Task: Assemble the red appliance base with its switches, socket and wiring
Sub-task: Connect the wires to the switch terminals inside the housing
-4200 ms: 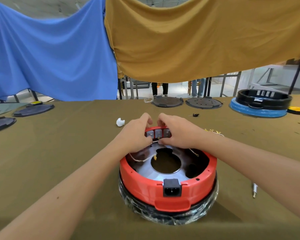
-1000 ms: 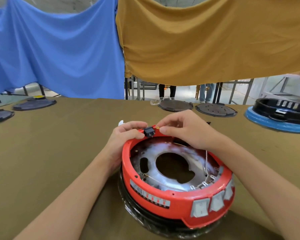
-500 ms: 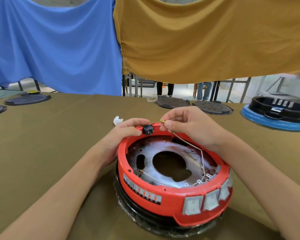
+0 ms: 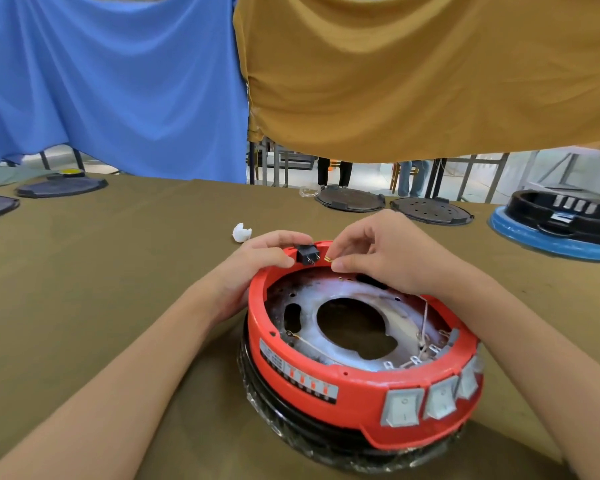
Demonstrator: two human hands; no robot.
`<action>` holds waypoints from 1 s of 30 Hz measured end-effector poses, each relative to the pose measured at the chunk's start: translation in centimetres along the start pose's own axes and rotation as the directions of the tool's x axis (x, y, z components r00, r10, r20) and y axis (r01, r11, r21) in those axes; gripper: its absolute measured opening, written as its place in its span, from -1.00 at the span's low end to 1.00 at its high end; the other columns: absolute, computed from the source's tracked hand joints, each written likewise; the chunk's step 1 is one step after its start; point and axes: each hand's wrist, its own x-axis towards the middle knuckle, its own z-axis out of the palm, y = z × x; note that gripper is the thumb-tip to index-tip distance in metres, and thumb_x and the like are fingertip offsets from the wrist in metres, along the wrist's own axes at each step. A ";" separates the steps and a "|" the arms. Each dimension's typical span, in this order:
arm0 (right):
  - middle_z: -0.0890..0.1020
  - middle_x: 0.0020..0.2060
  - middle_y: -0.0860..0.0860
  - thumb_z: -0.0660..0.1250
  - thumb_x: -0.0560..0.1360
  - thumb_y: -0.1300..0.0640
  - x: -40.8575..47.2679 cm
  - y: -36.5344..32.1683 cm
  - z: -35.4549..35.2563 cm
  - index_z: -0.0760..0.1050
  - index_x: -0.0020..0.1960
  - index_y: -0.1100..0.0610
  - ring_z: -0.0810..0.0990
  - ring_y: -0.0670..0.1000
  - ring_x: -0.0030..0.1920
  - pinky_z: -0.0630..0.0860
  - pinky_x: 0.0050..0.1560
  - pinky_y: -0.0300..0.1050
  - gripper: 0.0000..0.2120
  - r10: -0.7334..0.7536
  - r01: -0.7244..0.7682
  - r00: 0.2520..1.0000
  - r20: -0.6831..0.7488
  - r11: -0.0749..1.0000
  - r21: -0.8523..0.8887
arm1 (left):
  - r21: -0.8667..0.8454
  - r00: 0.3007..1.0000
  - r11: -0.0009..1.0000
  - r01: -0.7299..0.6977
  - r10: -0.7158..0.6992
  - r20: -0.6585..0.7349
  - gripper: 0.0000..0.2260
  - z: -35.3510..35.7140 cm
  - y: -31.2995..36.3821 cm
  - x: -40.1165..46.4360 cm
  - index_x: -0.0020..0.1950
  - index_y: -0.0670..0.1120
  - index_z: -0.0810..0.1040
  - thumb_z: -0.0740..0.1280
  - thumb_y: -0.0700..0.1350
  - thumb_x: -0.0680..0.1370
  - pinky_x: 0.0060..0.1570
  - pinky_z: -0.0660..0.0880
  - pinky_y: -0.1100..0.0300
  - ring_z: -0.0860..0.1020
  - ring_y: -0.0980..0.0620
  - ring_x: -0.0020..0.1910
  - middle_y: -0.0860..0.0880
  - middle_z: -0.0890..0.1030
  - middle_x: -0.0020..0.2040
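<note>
item: our right hand [image 4: 378, 251], thumb and forefinger pinching a brass wire terminal [image 4: 328, 259]. item: our left hand [image 4: 257, 258], clamped on the black socket [image 4: 307, 255] at the far rim of the red base [image 4: 326, 386]. handling: we would line the terminal square with a socket prong, brace, push straight. switches [image 4: 433, 398] seated at the front.

1. A blue cloth [image 4: 118, 84] and a mustard cloth [image 4: 430, 74] hang behind the table [image 4: 84, 271].
2. A crumpled white scrap [image 4: 241, 232] lies on the table.
3. Two dark round plates [image 4: 350, 198] [image 4: 431, 210] sit at the far edge.
4. A black base [image 4: 565, 211] rests on a blue ring [image 4: 548, 242] at far right.
5. More dark plates [image 4: 61, 187] lie far left.
</note>
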 end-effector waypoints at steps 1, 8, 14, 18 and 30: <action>0.69 -0.29 -0.19 0.51 0.45 0.12 0.0 0.0 0.2 0.71 -0.09 -0.01 0.62 -0.27 -0.25 0.47 -0.20 -0.45 -0.95 0.000 0.000 1.000 0.022 1.000 -0.025 | -0.005 1.000 1.000 -0.002 0.002 0.000 -0.59 0.0 0.0 0.0 0.27 -0.22 0.54 0.27 -0.32 0.42 -0.02 0.63 0.09 0.65 -0.14 0.01 -0.25 0.65 0.12; 0.70 -0.26 -0.18 0.47 0.49 0.10 1.0 -0.4 0.6 0.70 -0.08 -0.02 0.60 -0.30 -0.25 0.47 -0.22 -0.46 -0.95 0.028 -0.008 0.990 0.136 0.989 -0.146 | -0.010 1.000 1.000 0.004 -0.004 -0.021 -0.53 -0.1 -0.3 0.0 0.30 -0.21 0.52 0.29 -0.26 0.37 -0.04 0.64 0.09 0.65 -0.16 0.02 -0.28 0.64 0.17; 0.67 -0.33 -0.18 0.44 0.49 0.10 1.5 -0.9 1.7 0.71 -0.15 0.00 0.58 -0.27 -0.35 0.41 -0.32 -0.41 -0.92 0.061 -0.049 0.997 0.057 0.979 -0.198 | -0.015 0.999 1.000 -0.019 0.019 -0.040 -0.59 -0.1 -0.5 0.2 0.31 -0.26 0.51 0.27 -0.32 0.45 -0.04 0.64 0.09 0.65 -0.13 -0.03 -0.28 0.64 0.12; 0.67 -0.31 -0.16 0.43 0.49 0.10 1.0 -0.8 2.1 0.71 -0.15 0.01 0.58 -0.28 -0.34 0.44 -0.27 -0.38 -0.91 0.088 -0.088 0.996 -0.003 0.982 -0.167 | -0.012 0.999 1.000 -0.022 0.021 -0.033 -0.55 -0.2 -0.6 0.3 0.28 -0.23 0.53 0.29 -0.25 0.38 -0.01 0.63 0.07 0.65 -0.14 -0.01 -0.26 0.65 0.11; 0.67 -0.32 -0.13 0.44 0.49 0.14 0.7 -0.8 2.0 0.70 -0.16 0.05 0.56 -0.29 -0.35 0.41 -0.31 -0.47 -0.92 0.103 -0.104 0.995 -0.014 0.988 -0.113 | -0.026 0.999 1.000 -0.012 0.011 -0.032 -0.56 -0.2 -0.6 0.2 0.28 -0.22 0.54 0.30 -0.26 0.39 0.03 0.63 0.05 0.65 -0.15 0.01 -0.26 0.65 0.12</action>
